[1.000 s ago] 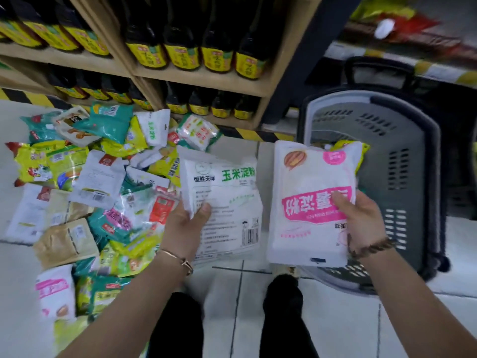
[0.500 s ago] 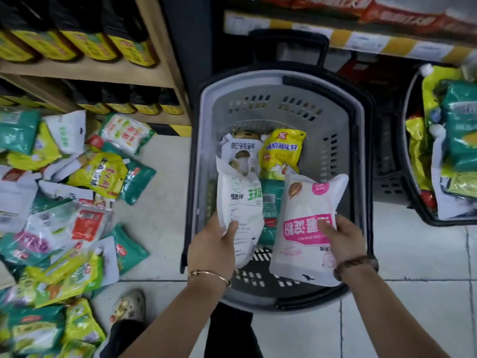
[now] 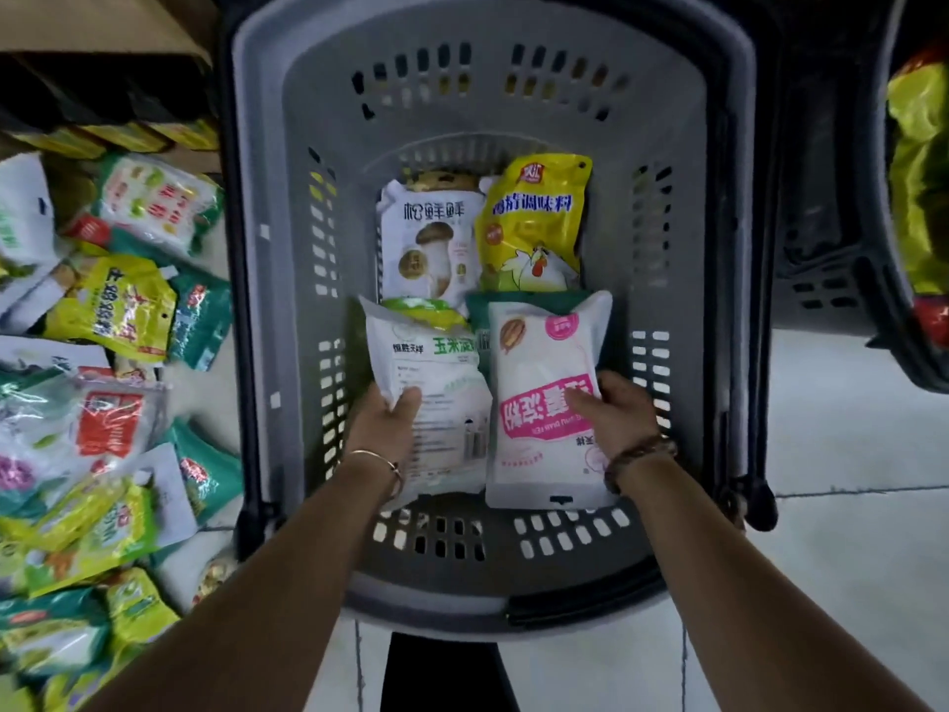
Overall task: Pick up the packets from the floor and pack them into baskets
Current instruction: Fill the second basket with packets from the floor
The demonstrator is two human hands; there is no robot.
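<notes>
Both my hands reach down inside the grey basket (image 3: 287, 280). My left hand (image 3: 385, 429) grips a white packet with green lettering (image 3: 436, 372) by its lower left edge. My right hand (image 3: 616, 413) grips a white packet with a pink label (image 3: 539, 403) at its right side. Both packets lie low over the basket's floor, side by side. Behind them in the basket rest a white mushroom packet (image 3: 431, 238) and a yellow chicken seasoning packet (image 3: 529, 223), with a green packet partly hidden underneath.
A pile of several green, yellow and white packets (image 3: 102, 382) covers the floor left of the basket. A second dark basket (image 3: 873, 249) holding yellow and red packets stands at the right. Wooden shelving (image 3: 102, 23) is at the top left.
Both hands carried their packets from above the floor over to the grey basket and lowered them inside it. The view swung right and closer to the basket.
</notes>
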